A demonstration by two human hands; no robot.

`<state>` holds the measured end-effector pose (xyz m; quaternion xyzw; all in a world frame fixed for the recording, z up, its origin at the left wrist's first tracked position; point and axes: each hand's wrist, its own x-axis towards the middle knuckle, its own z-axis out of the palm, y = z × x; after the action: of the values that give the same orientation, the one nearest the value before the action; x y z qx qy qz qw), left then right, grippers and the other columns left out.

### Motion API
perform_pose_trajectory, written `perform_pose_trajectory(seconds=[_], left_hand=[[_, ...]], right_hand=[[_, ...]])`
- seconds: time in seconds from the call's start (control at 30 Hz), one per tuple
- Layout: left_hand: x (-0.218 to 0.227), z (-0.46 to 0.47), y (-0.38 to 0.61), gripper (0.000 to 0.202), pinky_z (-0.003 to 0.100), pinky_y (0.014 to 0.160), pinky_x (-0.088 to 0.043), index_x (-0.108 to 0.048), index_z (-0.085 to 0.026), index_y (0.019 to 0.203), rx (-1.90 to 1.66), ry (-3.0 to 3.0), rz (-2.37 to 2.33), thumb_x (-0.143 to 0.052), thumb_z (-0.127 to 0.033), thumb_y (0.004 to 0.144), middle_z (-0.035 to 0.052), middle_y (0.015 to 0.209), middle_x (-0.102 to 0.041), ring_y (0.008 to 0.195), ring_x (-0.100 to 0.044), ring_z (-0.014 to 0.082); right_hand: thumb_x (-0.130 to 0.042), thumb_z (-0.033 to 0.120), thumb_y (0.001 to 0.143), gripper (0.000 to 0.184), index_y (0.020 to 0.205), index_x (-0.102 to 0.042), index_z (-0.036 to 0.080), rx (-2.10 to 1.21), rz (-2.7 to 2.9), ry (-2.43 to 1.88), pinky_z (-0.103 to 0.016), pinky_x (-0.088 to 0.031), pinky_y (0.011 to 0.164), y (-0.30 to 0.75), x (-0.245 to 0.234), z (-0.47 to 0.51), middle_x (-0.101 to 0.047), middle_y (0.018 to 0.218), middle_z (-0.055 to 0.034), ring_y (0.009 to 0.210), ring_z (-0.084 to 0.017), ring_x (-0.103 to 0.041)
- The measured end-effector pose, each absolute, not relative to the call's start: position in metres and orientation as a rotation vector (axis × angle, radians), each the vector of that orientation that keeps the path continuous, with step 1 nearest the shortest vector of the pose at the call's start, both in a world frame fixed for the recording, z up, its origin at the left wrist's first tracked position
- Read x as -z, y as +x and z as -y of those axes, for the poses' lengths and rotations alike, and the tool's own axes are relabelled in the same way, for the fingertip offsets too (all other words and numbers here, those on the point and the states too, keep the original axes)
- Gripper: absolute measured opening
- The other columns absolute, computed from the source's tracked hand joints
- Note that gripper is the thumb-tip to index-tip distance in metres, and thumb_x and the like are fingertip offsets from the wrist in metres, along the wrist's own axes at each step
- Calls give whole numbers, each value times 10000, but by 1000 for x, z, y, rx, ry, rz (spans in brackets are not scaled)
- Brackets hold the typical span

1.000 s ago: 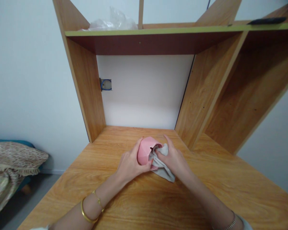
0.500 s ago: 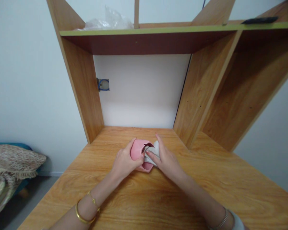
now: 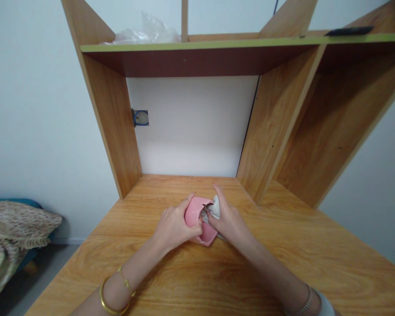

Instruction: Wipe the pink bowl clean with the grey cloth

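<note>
A pink, faceted, hollow container (image 3: 193, 211) lies tilted just above or on the desk, its open mouth facing right; whether it touches the wood I cannot tell. My left hand (image 3: 175, 224) grips it from the left, thumb at the rim and fingers around the far side. A pale grey cloth (image 3: 216, 205) is bunched in my right hand (image 3: 231, 223). The right thumb presses part of that cloth into the mouth of the container, and a bit of it shows below the hand. The right fingertips behind the cloth are mostly hidden.
The wooden desk (image 3: 184, 276) runs under both forearms. Behind it stands a shelf unit with upright panels (image 3: 113, 123) and a green-edged shelf (image 3: 217, 44). Clear plastic wrapping (image 3: 148, 33) and a dark flat object (image 3: 349, 31) lie on that shelf. A fabric-covered seat (image 3: 16, 224) is at left.
The pink container has shifted slightly right and down, its mouth turned more toward me. My right hand has pushed the cloth further against the opening, so less of it shows.
</note>
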<state>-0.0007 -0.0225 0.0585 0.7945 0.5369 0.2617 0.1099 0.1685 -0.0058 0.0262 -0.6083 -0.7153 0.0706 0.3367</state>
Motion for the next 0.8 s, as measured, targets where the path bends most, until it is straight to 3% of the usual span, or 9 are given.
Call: perform_pose_trajectory(seconds=[0.17, 0.33, 0.47, 0.63, 0.7, 0.8], left_hand=[[-64, 23, -2, 720, 321, 675, -459, -389, -172, 1293, -702, 2425, -1584, -558, -388, 627, 77, 901, -669, 769, -620, 265], [-61, 21, -6, 684, 326, 699, -442, -355, -200, 1313, -678, 2486, -1592, -517, -419, 686, 59, 860, -667, 762, -616, 253], [-49, 16, -7, 715, 312, 749, -426, -178, -245, 1372, -834, 2338, -1544, -474, -468, 761, 29, 969, -632, 825, -598, 213], [-32, 18, 6, 928, 317, 744, -445, 7, -178, 1384, -1050, 2157, -1338, -544, -525, 723, 111, 1181, -511, 917, -567, 226], [-28, 19, 11, 942, 289, 732, -452, 30, -151, 1378, -1097, 2129, -1244, -564, -480, 726, 114, 1148, -524, 909, -568, 205], [-29, 20, 11, 879, 245, 624, -459, 31, -131, 1375, -1072, 2108, -1206, -535, -393, 756, 42, 892, -610, 693, -587, 150]], right_hand=[[-486, 312, 747, 722, 1372, -151, 176, -28, 1946, -1642, -283, -380, 598, 167, -35, 12, -632, 914, -98, 752, -246, -611], [-480, 253, 730, 693, 1357, -202, 158, -148, 1959, -1602, -260, -387, 594, 166, -32, 9, -643, 803, -61, 705, -215, -603], [-457, 220, 712, 641, 1323, -276, 158, -240, 1733, -1584, -261, -413, 587, 172, -32, 3, -626, 757, -32, 657, -194, -584], [-443, 244, 701, 594, 1271, -317, 129, -361, 1462, -1498, -306, -450, 665, 180, -25, -8, -612, 876, -74, 754, -203, -586], [-445, 257, 695, 552, 1225, -344, 139, -457, 1415, -1368, -314, -447, 742, 178, -19, -11, -588, 979, -91, 846, -196, -576], [-471, 265, 676, 512, 1163, -368, 143, -590, 1436, -1244, -310, -440, 777, 173, -13, -12, -574, 1012, -94, 875, -180, -568]])
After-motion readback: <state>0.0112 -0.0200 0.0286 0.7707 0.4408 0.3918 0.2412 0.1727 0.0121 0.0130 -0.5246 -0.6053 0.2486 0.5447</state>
